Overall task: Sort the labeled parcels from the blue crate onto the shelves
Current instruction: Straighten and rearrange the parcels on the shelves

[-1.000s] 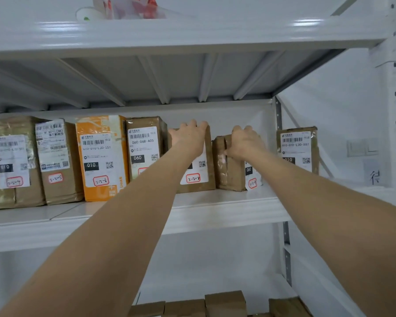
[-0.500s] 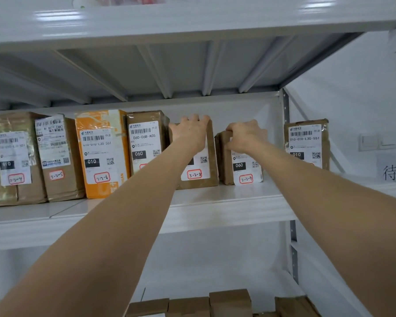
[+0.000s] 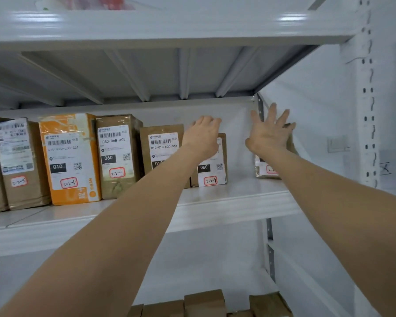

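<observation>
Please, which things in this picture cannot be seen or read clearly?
- Head view, blue crate: outside the frame.
- Head view, far-right brown paper parcel: the spread right hand covers most of it, and the label is unreadable.
- Head view, small brown cardboard parcel tagged 3-2-9: the left hand hides its top, so the grip is unclear.
- Head view, red-and-white items on the top shelf: cut off by the upper edge.

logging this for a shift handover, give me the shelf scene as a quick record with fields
place: white shelf, parcels standing in a row, labels facing out
left hand: fingers curled over the top of the 3-2-9 parcel
right hand: fingers spread, flat against the end parcel
gap: bare shelf between those two parcels
also in row: orange parcel among brown ones
below: brown boxes on a lower level
blue crate: not in view
</observation>
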Motion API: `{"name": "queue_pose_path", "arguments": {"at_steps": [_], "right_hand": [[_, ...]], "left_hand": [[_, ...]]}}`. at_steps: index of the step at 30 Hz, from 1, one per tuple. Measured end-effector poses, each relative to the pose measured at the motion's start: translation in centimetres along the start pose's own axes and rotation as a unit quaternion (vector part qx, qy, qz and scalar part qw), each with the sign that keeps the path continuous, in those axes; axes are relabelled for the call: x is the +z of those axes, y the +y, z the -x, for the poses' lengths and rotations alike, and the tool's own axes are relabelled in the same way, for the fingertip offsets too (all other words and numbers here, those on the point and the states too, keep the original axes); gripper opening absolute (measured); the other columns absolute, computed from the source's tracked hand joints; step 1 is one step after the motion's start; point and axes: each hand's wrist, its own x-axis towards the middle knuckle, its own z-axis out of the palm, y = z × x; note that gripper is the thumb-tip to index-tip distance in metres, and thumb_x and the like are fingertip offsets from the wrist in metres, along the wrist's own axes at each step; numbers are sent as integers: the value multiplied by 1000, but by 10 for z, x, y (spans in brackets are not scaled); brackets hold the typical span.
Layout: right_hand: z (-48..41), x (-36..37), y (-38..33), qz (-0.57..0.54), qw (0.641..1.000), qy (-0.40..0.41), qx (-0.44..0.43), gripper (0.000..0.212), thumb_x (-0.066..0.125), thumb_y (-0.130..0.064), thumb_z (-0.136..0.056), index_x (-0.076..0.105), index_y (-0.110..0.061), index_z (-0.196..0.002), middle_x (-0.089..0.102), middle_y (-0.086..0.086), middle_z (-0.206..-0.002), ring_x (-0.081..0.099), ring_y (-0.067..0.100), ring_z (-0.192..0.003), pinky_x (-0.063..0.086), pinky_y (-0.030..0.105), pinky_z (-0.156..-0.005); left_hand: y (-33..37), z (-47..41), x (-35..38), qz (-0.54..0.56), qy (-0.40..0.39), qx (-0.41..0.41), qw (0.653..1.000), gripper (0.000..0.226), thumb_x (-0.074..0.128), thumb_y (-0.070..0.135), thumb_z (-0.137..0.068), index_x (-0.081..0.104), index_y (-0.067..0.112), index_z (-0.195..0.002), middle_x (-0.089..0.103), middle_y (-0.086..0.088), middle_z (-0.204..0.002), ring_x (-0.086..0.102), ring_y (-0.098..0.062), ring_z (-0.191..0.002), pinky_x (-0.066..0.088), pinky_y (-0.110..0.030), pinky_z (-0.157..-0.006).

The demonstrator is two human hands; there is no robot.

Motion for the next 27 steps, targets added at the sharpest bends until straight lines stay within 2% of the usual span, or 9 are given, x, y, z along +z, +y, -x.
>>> {"name": "queue_pose_path", "arguments": {"at_steps": [2, 4, 6, 11, 16, 19, 22, 24, 27], "right_hand": [[-4, -1, 19, -18, 997, -48, 50, 72, 59, -25, -87, 21, -33, -148, -11, 11, -158, -1, 50, -141, 13, 65, -110], [-6, 2, 32, -91, 989, -92, 75, 66, 65, -24, -84, 34, -27, -142, -1, 10, -155, 21, 49, -135, 33, 56, -106], [-5, 8, 39, -146, 983, -93, 66, 65, 68, -21, -82, 37, -21, -139, 8, 10, -151, 34, 45, -126, 42, 47, -98], [-6, 13, 38, -181, 980, -56, 58, 70, 72, -20, -81, 33, -15, -139, 20, 9, -143, 41, 41, -118, 43, 46, -95], [-19, 15, 40, -209, 975, -33, 62, 51, 68, -26, -85, 44, -12, -128, 22, 11, -137, 46, 40, -112, 45, 42, -87], [-24, 19, 39, -267, 961, -47, 58, 51, 68, -34, -85, 44, -18, -127, 29, 11, -131, 57, 37, -100, 49, 39, -85], [-25, 26, 30, -326, 941, -73, 47, 52, 67, -42, -84, 42, -27, -128, 45, 8, -123, 59, 28, -96, 50, 36, -82], [-26, 32, 21, -399, 912, -89, 34, 47, 64, -38, -88, 43, -24, -128, 53, 2, -110, 59, 15, -82, 48, 26, -69], [-27, 38, 14, -457, 884, -89, 46, 42, 58, -27, -94, 40, -20, -131, 51, -2, -96, 50, 3, -64, 36, 16, -50]], "left_hand": [[10, -3, 9, -6, -52, -18, 998, 71, 59, 19, -87, 22, 16, -148, 32, -11, -148, 27, -29, -138, 32, -44, -108], [13, -4, 16, -31, -103, -36, 994, 68, 58, 23, -87, 25, 14, -145, 36, -13, -144, 35, -33, -133, 37, -47, -102], [14, -4, 20, -46, -112, -41, 992, 63, 59, 24, -86, 31, 12, -141, 39, -13, -138, 40, -31, -127, 41, -44, -97], [15, -8, 23, -57, -89, -52, 993, 60, 60, 27, -86, 33, 15, -139, 42, -9, -133, 42, -28, -122, 46, -41, -90], [15, -13, 27, -66, -76, -60, 993, 57, 59, 29, -88, 35, 15, -138, 42, -9, -131, 42, -28, -121, 47, -41, -91], [13, -13, 31, -56, -57, -65, 995, 56, 60, 25, -88, 35, 18, -138, 43, -9, -132, 42, -29, -122, 44, -40, -95], [10, -16, 32, -32, -49, -71, 996, 56, 60, 23, -87, 36, 21, -138, 44, -8, -133, 41, -29, -123, 42, -39, -97], [8, -17, 31, -22, -49, -84, 995, 55, 61, 22, -87, 37, 24, -137, 45, -7, -132, 41, -28, -123, 43, -38, -92], [4, -17, 30, -7, -48, -96, 994, 56, 63, 22, -86, 37, 28, -135, 46, -7, -130, 43, -25, -121, 45, -36, -85]]}}
